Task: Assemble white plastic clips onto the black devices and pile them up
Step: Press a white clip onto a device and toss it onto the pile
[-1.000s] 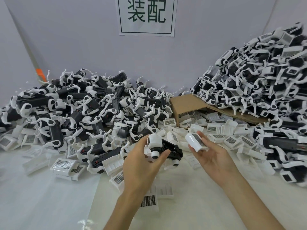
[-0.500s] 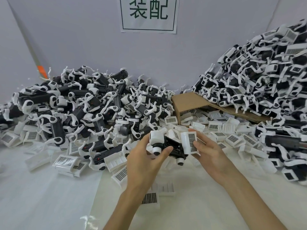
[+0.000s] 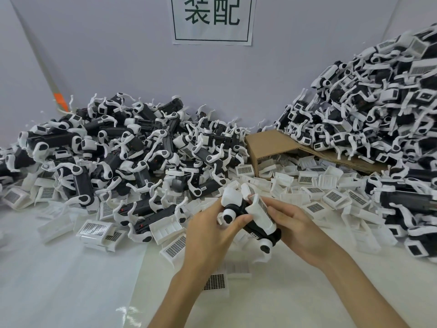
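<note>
Cardboard box (image 3: 267,143) on side, white clips (image 3: 282,165) inside.

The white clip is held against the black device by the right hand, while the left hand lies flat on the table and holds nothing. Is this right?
Not quite. In the head view the left hand does not lie flat: it grips the white end of the black device. The right hand does hold the white clip against that device.
</note>
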`<act>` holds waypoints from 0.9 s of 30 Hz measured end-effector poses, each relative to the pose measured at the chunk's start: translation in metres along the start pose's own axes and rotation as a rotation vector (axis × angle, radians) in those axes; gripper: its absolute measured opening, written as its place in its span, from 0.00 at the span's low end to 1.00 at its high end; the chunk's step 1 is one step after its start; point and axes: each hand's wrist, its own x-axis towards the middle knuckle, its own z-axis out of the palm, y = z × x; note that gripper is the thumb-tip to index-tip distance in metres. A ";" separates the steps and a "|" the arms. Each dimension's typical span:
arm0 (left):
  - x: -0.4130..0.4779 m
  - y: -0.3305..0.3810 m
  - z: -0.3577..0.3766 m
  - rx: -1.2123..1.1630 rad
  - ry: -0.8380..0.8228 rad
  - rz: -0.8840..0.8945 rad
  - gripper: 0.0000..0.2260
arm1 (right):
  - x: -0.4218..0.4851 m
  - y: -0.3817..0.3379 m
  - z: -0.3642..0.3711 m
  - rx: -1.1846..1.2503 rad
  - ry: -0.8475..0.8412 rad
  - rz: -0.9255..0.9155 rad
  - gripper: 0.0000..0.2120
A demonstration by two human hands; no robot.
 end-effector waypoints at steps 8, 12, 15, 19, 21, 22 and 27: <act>-0.002 0.000 -0.002 0.113 -0.060 0.003 0.28 | 0.001 0.005 0.003 -0.098 0.007 0.061 0.13; -0.002 0.001 -0.001 0.122 -0.034 -0.021 0.18 | -0.002 0.005 0.005 -0.075 -0.115 0.109 0.18; -0.003 0.001 0.000 0.106 -0.014 -0.045 0.20 | -0.003 0.005 0.003 -0.054 -0.160 0.147 0.19; -0.004 0.002 0.003 0.092 0.002 -0.074 0.24 | -0.004 0.004 0.000 -0.032 -0.186 0.182 0.18; -0.005 0.001 0.004 0.093 0.000 -0.079 0.25 | -0.004 0.004 0.000 -0.029 -0.184 0.179 0.19; -0.005 0.001 0.004 0.099 -0.006 -0.079 0.25 | -0.004 0.004 0.001 -0.030 -0.175 0.178 0.19; -0.005 -0.002 0.005 0.147 -0.040 -0.057 0.26 | -0.002 0.008 0.002 -0.086 -0.122 0.187 0.19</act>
